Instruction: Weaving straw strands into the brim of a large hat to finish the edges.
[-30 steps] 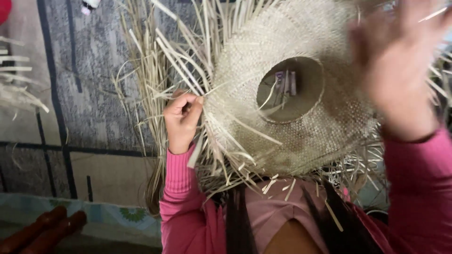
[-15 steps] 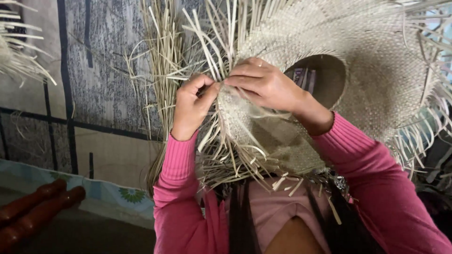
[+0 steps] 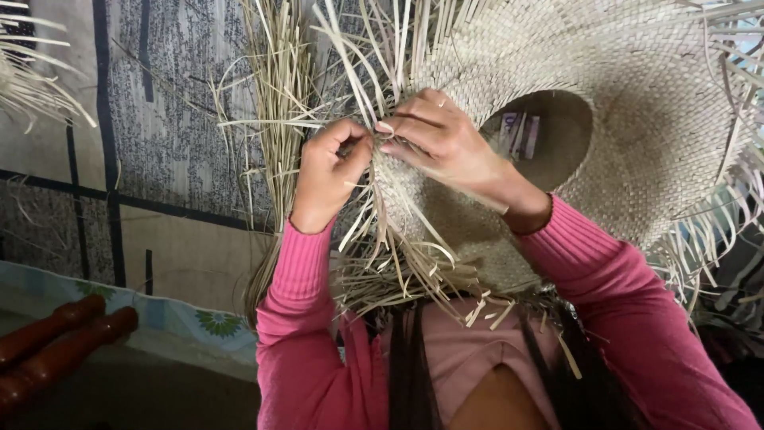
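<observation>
A half-woven straw hat (image 3: 637,143) lies brim-up across my lap, its round crown opening (image 3: 549,135) facing me. Loose pale straw strips (image 3: 358,95) fan out from the brim's unfinished left edge. My left hand (image 3: 328,171) pinches a few of those strips at the edge of the weave. Right beside it, my right hand (image 3: 442,139) reaches across the brim, its fingertips on the same strips. Both arms wear pink sleeves.
A grey and beige patterned mat (image 3: 159,135) covers the floor. A bundle of long straw (image 3: 274,103) lies on it left of the hat, with more straw (image 3: 32,87) at the far left. Two dark red wooden rods (image 3: 56,342) sit at the bottom left.
My right hand came down from the upper right onto the brim beside my left hand. The hat has shifted right and closer, and both hands now work the same strips.
</observation>
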